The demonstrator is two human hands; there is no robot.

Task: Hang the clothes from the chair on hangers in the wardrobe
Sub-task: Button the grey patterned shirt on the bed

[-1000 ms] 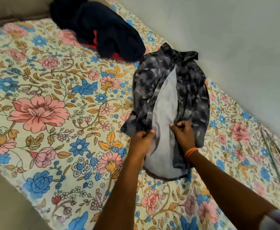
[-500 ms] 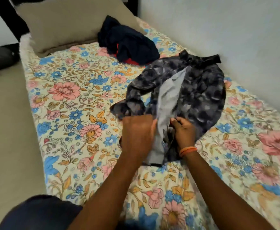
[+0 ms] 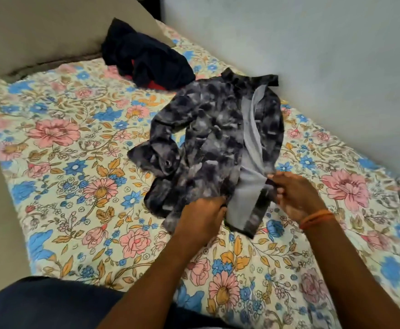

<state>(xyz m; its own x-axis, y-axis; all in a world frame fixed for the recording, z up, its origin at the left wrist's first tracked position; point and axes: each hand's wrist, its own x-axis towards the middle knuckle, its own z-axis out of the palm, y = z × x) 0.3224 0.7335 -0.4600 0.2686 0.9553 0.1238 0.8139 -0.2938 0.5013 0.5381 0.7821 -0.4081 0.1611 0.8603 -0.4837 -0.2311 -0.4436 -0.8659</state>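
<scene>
Since half a second ago, your left hand (image 3: 202,216) has drawn the shirt's left front panel across, narrowing the exposed grey lining to a strip. Your left hand pinches the lower front edge of the mottled grey-black shirt (image 3: 215,136); your right hand (image 3: 294,193) grips the opposite edge. That shirt lies on the floral bedspread (image 3: 71,138), near the wall (image 3: 313,55). Behind it, a dark garment pile (image 3: 146,60) rests against the pillow (image 3: 52,32).

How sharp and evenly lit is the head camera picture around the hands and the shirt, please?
Head view: soft, even light, no glare; the grey patterned shirt is fairly sharp; the left hand and right hand are slightly motion-blurred; the frame edges smear and the wide lens bends the bedsheet.
</scene>
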